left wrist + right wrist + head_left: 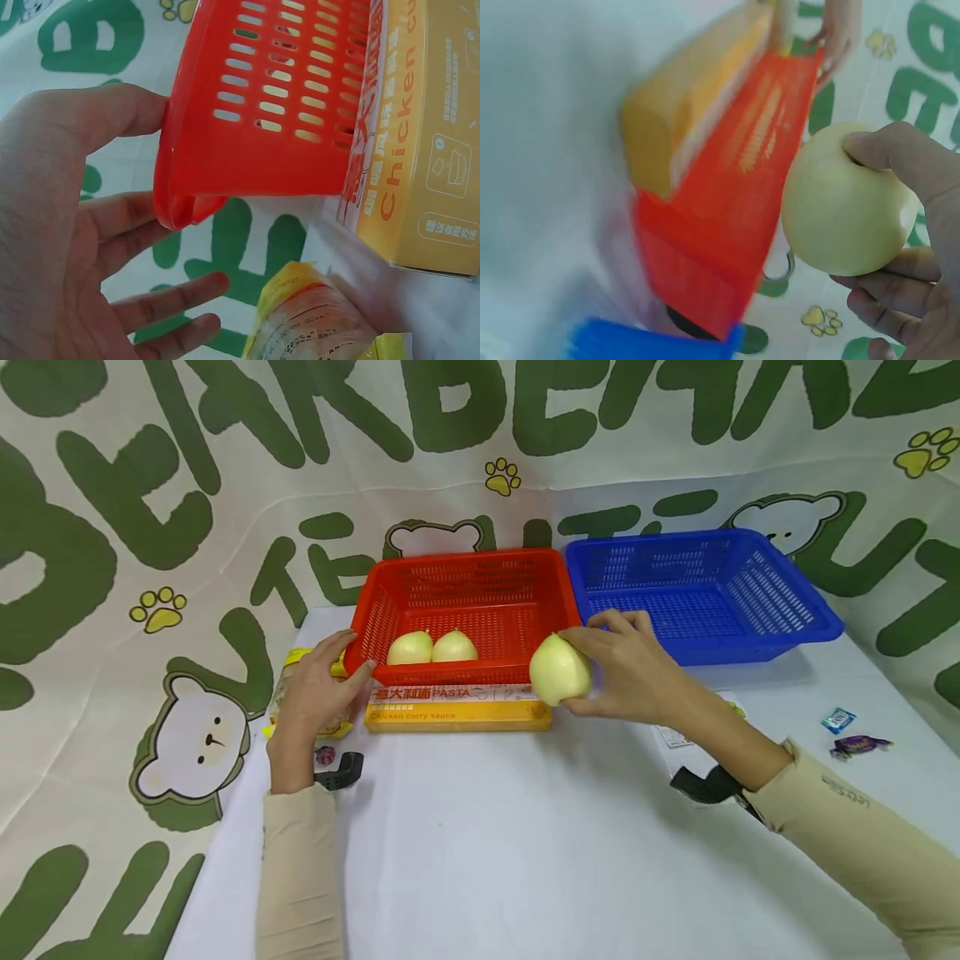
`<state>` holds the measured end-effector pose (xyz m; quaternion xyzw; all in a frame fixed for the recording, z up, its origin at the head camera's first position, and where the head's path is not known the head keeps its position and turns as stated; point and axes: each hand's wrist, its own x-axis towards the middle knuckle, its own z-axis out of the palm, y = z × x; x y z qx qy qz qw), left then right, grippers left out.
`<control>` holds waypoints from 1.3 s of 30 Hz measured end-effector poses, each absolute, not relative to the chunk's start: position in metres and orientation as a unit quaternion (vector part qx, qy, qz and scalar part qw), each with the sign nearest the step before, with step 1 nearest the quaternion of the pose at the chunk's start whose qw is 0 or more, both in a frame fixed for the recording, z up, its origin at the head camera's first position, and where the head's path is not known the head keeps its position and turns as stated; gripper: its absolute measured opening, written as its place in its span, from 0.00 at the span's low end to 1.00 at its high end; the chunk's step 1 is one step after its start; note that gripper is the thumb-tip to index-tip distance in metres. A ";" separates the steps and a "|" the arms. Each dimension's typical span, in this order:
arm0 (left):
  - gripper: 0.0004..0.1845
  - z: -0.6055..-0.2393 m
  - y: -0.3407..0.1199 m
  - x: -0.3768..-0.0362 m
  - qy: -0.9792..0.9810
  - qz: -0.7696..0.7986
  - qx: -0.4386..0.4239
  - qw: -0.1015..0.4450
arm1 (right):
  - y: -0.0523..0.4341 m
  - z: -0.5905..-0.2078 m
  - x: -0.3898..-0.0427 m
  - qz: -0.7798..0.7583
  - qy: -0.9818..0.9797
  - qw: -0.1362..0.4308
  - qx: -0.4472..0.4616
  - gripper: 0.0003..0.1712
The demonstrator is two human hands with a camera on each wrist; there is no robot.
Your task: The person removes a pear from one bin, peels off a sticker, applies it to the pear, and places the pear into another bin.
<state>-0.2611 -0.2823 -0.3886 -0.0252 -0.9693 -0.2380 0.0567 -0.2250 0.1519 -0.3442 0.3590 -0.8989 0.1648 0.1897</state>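
My right hand [628,670] grips a pale yellow-green pear [558,670] between thumb and fingers, above the front right corner of the red basket [465,673]. In the right wrist view the thumb presses on the top of that pear [847,214] and the fingers lie beneath it. Two similar pears, a left one [410,648] and a right one [455,647], lie inside the red basket at its front left. At the basket's left end, my left hand [317,689] pinches the rim; the left wrist view shows thumb and forefinger on either side of the rim [174,161].
A pasta box [457,714] lies along the red basket's front. To the right stands a blue basket [697,647]. A yellow-edged packet [315,319] sits under the left hand. Small wrapped sweets, one blue [838,720] and one purple [858,745], lie on the right.
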 end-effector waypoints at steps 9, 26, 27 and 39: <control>0.44 -0.388 -0.283 -0.260 -0.966 -0.252 -0.013 0.051 | 0.160 -0.408 -0.159 0.196 -0.889 0.194 0.366 0.47; 0.43 -0.390 -0.280 -0.263 -0.964 -0.259 -0.010 0.056 | 0.169 -0.430 -0.139 0.169 -0.925 0.104 0.325 0.61; 0.43 -0.390 -0.279 -0.264 -0.964 -0.258 -0.012 0.056 | 0.171 -0.429 -0.137 0.169 -0.927 0.098 0.321 0.62; 0.26 -0.349 -0.203 -0.229 -0.905 -0.311 -0.171 0.233 | 0.216 -0.412 -0.136 0.195 -0.937 0.078 0.278 0.47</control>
